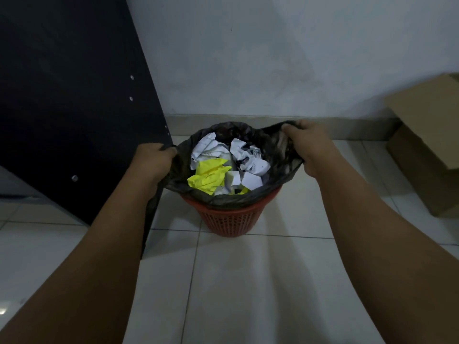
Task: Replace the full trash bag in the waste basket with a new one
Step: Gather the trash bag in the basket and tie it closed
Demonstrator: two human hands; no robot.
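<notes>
Fingers of your left hand and your right hand are curled tight round opposite edges of the black trash bag, holding its thin, glossy, wrinkled mouth wide. It sits in the red plastic lattice waste basket on pale floor tiles, heaped with crumpled white paper and a yellow sheet. A dark panel stands left, a cardboard box right.
</notes>
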